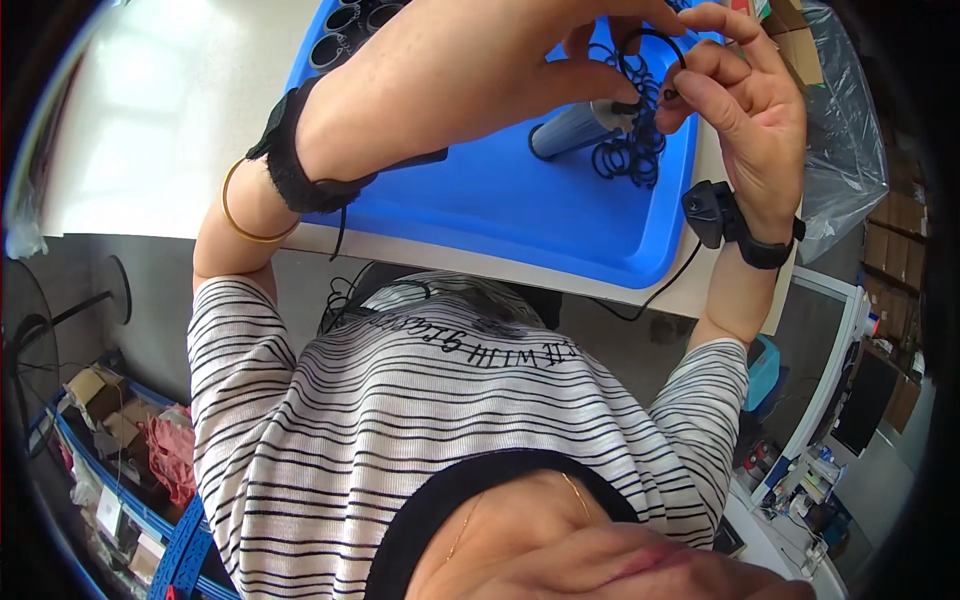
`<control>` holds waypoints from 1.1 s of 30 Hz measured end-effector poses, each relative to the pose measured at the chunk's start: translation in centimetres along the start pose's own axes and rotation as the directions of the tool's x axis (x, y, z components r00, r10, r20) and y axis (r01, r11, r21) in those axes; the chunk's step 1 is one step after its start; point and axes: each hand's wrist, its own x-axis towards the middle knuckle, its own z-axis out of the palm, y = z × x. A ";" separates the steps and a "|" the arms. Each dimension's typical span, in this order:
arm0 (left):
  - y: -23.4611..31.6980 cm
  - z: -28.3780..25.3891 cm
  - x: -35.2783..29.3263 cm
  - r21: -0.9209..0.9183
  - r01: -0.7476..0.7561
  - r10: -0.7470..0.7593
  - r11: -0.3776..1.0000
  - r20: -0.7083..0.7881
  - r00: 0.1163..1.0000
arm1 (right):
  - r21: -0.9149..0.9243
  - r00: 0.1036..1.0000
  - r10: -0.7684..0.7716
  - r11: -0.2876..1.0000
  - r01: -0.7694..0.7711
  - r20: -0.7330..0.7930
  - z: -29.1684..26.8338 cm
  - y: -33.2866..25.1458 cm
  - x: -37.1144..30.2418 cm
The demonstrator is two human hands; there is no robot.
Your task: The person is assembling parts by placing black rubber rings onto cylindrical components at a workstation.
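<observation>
Above the blue tray (480, 220), a thin black rubber ring (655, 33) is stretched between my two hands. My left hand (560, 65) reaches across from the left, its thumb and fingers closed around the ring's left side. With thumb and forefinger, my right hand (745, 105) pinches the ring's right side. Just beneath my left thumb stands a blue-grey cylinder (575, 132) with a pale top and a dark base; my left hand hides some of it. A pile of similar black rings (630, 160) lies in the tray beside the cylinder.
Several black round tubes (328, 50) sit at the tray's far left, partly behind my left forearm. The tray rests on a pale table (180, 130). A black cable (655, 300) hangs over the front edge. Clear plastic sheeting (845, 150) and a cardboard box (797, 45) are at right.
</observation>
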 end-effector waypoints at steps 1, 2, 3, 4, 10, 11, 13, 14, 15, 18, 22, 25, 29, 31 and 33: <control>0.1 -0.1 0.0 -0.002 0.022 -0.022 1.000 0.008 1.000 | -0.036 1.000 -0.019 0.999 0.018 -0.015 0.2 -0.3 -0.1; 0.3 -0.3 0.0 -0.003 0.036 -0.036 0.999 0.016 0.999 | -0.071 0.999 -0.035 0.997 0.033 -0.030 0.3 -0.6 -0.2; 0.4 -0.3 0.0 -0.005 0.050 -0.050 0.999 0.024 0.998 | -0.107 0.998 -0.053 0.993 0.048 -0.043 0.3 -0.8 -0.3; 0.5 -0.6 0.0 0.003 0.074 -0.074 0.997 0.055 0.996 | -0.143 0.996 -0.075 0.987 0.066 -0.056 0.2 -0.9 -0.3; 0.4 0.0 0.1 0.078 0.128 -0.140 0.989 0.167 0.976 | -0.280 0.967 -0.250 0.932 0.229 -0.040 -1.4 -1.4 -0.7; 0.3 0.2 0.1 0.079 0.127 -0.139 0.989 0.175 0.975 | -0.309 0.964 -0.264 0.919 0.244 -0.022 -1.7 -1.4 -0.8; 0.1 0.5 0.1 0.107 0.129 -0.149 0.986 0.204 0.968 | -0.265 0.953 -0.302 0.921 0.284 -0.029 -2.2 -1.2 -0.9; 0.0 0.6 0.1 0.122 0.131 -0.155 0.984 0.217 0.964 | -0.249 0.949 -0.314 0.922 0.297 -0.032 -2.3 -1.0 -0.9; 0.0 0.6 0.0 0.136 0.131 -0.160 0.982 0.229 0.960 | -0.279 0.948 -0.318 0.912 0.301 -0.018 -2.4 -0.9 -0.9; -0.1 0.6 -0.1 0.164 0.121 -0.155 0.979 0.219 0.963 | -0.298 0.950 -0.311 0.908 0.294 -0.009 -2.7 -0.5 -0.9; -0.1 0.9 -0.1 0.205 0.114 -0.159 0.972 0.218 0.963 | -0.296 0.957 -0.291 0.914 0.277 -0.001 -2.9 -0.3 -0.7; -0.1 0.9 0.0 0.194 0.126 -0.169 0.973 0.224 0.960 | -0.319 0.955 -0.294 0.902 0.291 0.042 -3.0 -0.3 -0.7; -0.2 0.9 0.0 0.196 0.117 -0.160 0.974 0.222 0.962 | -0.313 0.956 -0.284 0.903 0.293 0.075 -3.1 -0.3 -0.5; -0.2 0.9 -0.1 0.200 0.110 -0.154 0.973 0.218 0.964 | -0.297 0.963 -0.264 0.916 0.270 0.064 -3.2 -0.3 -0.5; -0.2 0.9 -0.2 0.202 0.111 -0.155 0.973 0.217 0.964 | -0.297 0.962 -0.264 0.915 0.274 0.072 -3.3 -0.2 -0.3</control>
